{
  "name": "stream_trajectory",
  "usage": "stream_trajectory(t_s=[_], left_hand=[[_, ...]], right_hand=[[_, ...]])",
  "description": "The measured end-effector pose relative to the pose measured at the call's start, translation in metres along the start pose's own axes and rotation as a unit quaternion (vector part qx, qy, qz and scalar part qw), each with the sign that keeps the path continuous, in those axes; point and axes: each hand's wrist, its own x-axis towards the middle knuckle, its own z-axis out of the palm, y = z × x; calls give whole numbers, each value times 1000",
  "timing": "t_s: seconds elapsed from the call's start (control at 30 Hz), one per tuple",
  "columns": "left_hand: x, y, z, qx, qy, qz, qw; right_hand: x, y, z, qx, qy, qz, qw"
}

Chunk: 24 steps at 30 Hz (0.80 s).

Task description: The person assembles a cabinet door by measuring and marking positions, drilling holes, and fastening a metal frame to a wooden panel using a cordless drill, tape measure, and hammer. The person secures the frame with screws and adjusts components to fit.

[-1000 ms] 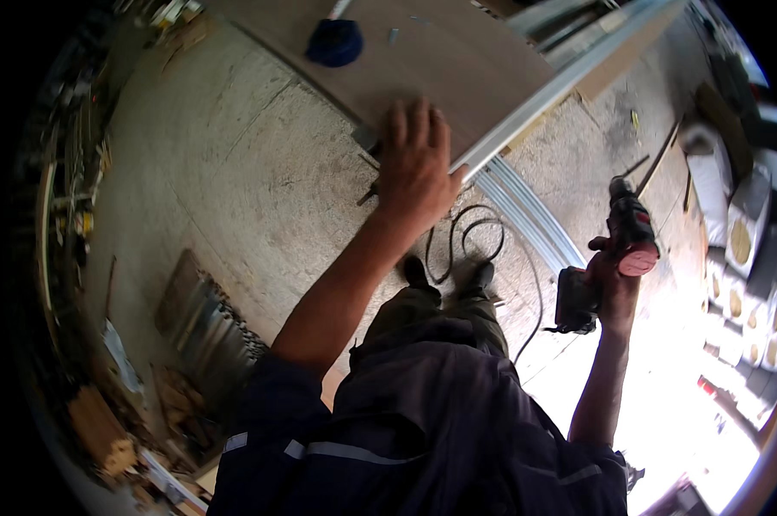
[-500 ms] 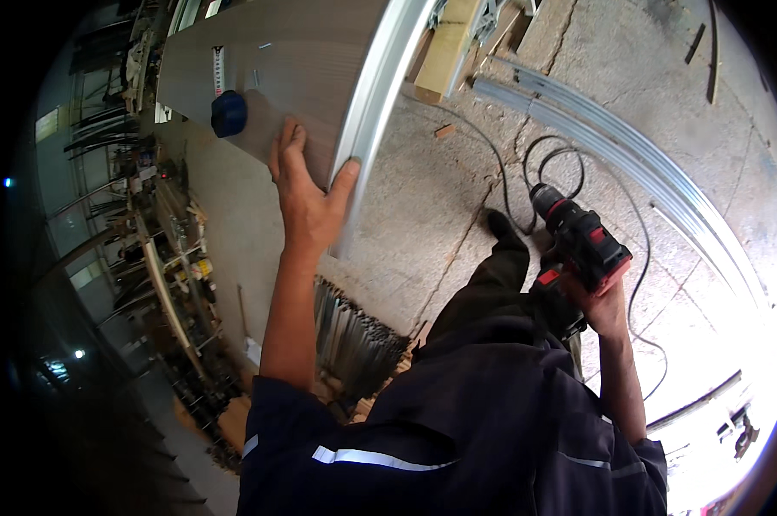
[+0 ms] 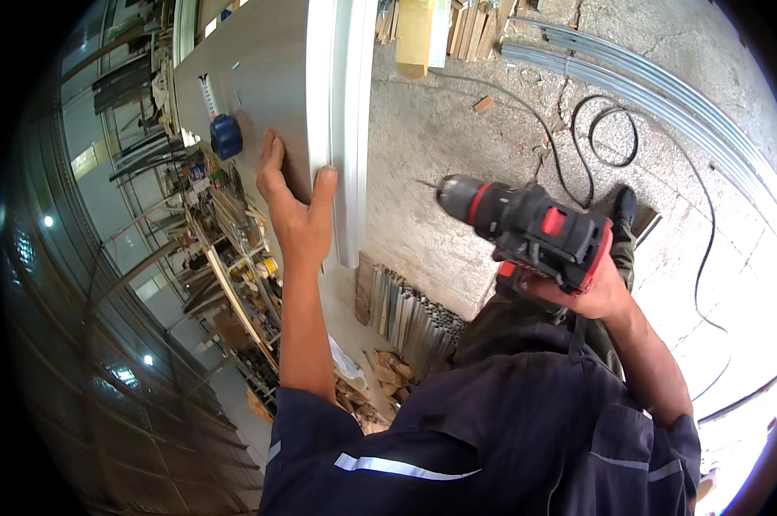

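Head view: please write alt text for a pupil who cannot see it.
A person's right hand holds a red-and-black power drill, while the left hand touches a grey-brown panel and its white edging. A blue tape measure lies on the panel, and a cable loops across the concrete floor.

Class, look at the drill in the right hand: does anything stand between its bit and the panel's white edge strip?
Nothing visible does: between the bit and the white edge strip, only concrete floor shows beyond the gap.
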Motion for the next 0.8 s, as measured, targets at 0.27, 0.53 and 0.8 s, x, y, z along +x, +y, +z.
stream_trajectory(t_s=[0.27,0.53,0.8], left_hand=[[-1,-1,-2,-7,-6,10,1000],[-1,-5,1,-15,3,17,1000],[0,-5,0,-20,2,24,1000]], right_hand=[[55,14,72,63,10,-48,997],[65,35,95,51,19,-49,997],[73,40,103,111,26,-75,991]])
